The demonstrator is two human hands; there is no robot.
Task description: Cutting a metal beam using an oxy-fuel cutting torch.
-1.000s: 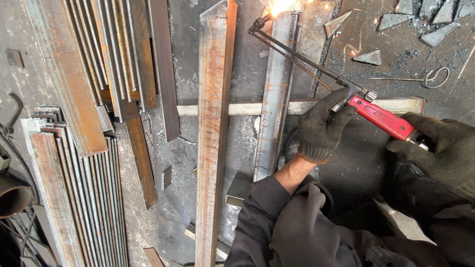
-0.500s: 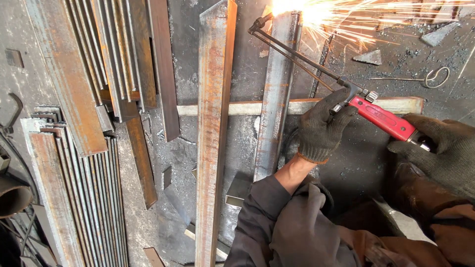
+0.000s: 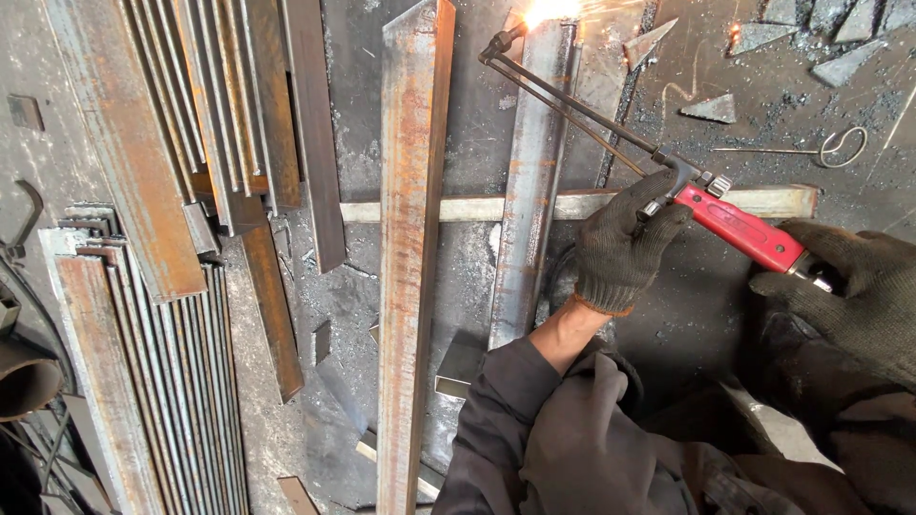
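Cutting step in hand, we judge. Our left hand (image 3: pixel 620 250), gloved, is clenched around the front of the red-handled cutting torch (image 3: pixel 739 227); our right hand (image 3: pixel 849 286), gloved, grasps its rear end. The torch tubes run up-left to the tip (image 3: pixel 501 43), touching the far end of a grey steel angle bar (image 3: pixel 534 181), sparks there. A rusty angle bar (image 3: pixel 410 238) lies just beside. Next move calls for steady tip travel across the bar.

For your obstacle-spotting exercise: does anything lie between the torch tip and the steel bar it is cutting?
Nothing visible does. The torch tip sits right at the steel bar, with sparks at its top end. The left hand and right hand hold the torch further back.
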